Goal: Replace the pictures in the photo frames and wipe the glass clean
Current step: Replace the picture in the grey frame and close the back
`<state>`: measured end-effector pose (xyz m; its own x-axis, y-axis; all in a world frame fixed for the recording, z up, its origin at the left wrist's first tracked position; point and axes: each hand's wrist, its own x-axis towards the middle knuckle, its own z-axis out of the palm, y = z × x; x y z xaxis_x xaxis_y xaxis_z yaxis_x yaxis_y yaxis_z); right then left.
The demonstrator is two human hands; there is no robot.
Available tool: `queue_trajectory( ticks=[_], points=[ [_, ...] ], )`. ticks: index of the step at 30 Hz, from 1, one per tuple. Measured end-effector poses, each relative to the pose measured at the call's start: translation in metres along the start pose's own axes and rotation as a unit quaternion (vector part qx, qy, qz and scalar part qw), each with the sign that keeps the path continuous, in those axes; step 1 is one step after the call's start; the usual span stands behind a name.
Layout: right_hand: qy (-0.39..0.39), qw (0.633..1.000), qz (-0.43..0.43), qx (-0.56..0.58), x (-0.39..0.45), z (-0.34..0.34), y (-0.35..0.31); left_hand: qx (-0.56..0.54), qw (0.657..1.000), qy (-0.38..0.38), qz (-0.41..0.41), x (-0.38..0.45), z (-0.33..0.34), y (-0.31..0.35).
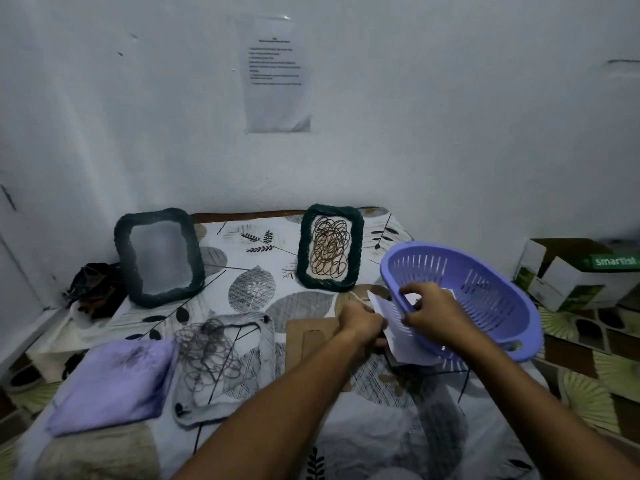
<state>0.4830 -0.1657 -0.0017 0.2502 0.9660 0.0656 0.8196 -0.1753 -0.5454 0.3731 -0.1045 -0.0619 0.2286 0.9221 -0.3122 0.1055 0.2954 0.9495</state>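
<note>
Purple plastic is what my right hand (pixel 427 308) holds: my fingers curl over the near rim of a purple basket (pixel 485 296) with slits in it. The basket is tipped up at the right side of the table (pixel 277 237). My left hand (pixel 360 320) is just beside it, and its fingers pinch a white paper picture (pixel 403 344) that leans against the outside of the basket.

Under my left hand lies a brown cardboard backing (pixel 308 341), flat on the leafy cloth. Far on the table stand two dark green rope frames. The left frame (pixel 159 258) looks bare inside. The right frame (pixel 329 247) shows a scribble picture of brown loops.

Near me on the left lies a folded purple cloth (pixel 110 382). Right beside it lies a clear sheet with a dark scribble (pixel 214 362) on it. A white box (pixel 581 271) with green print sits on the floor at the far right.
</note>
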Motion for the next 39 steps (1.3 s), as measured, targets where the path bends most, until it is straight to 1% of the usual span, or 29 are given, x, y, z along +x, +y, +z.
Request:
queue_trajectory(
  ticks=[4, 8, 11, 15, 19, 21, 24, 28, 29, 31, 35, 39],
  points=[
    [0.002, 1.000, -0.001, -0.023, 0.000, 0.003, 0.000, -0.015, 0.999, -0.027, -0.009, -0.004, -0.014, 0.002],
    [0.006, 0.999, 0.000, -0.048, 0.000, 0.005, -0.002, 0.013, 0.999, -0.040, -0.007, -0.009, -0.036, 0.003],
    [0.014, 0.998, 0.009, -0.064, -0.001, 0.006, -0.006, 0.010, 0.998, -0.058, -0.008, -0.016, -0.052, 0.006],
    [0.029, 0.995, 0.011, -0.091, -0.002, 0.009, -0.013, 0.022, 0.999, -0.047, -0.002, -0.020, -0.070, 0.005],
    [0.045, 0.996, 0.008, -0.075, -0.001, 0.008, -0.017, 0.007, 0.999, -0.038, 0.000, -0.024, -0.083, 0.004],
    [0.054, 0.997, 0.023, -0.057, 0.003, 0.003, -0.013, 0.018, 0.999, -0.034, 0.011, -0.024, -0.084, 0.007],
    [0.070, 0.996, 0.048, -0.036, 0.011, -0.013, 0.001, 0.022, 0.998, -0.048, 0.037, -0.025, -0.076, 0.015],
    [0.087, 0.992, 0.090, -0.027, 0.023, -0.031, 0.032, 0.026, 0.994, -0.037, 0.102, -0.024, -0.050, 0.023],
    [0.082, 0.990, 0.106, -0.032, 0.025, -0.034, 0.040, 0.025, 0.993, -0.037, 0.109, -0.025, -0.042, 0.025],
    [0.047, 0.989, 0.134, -0.052, 0.030, -0.037, 0.055, 0.015, 0.993, -0.041, 0.112, -0.023, -0.029, 0.027],
    [-0.034, 0.979, 0.183, -0.087, 0.035, -0.038, 0.065, -0.022, 0.995, -0.057, 0.081, -0.021, -0.008, 0.028],
    [-0.073, 0.970, 0.210, -0.099, 0.046, -0.036, 0.070, -0.037, 0.996, -0.057, 0.062, -0.019, 0.002, 0.027]
  ],
)
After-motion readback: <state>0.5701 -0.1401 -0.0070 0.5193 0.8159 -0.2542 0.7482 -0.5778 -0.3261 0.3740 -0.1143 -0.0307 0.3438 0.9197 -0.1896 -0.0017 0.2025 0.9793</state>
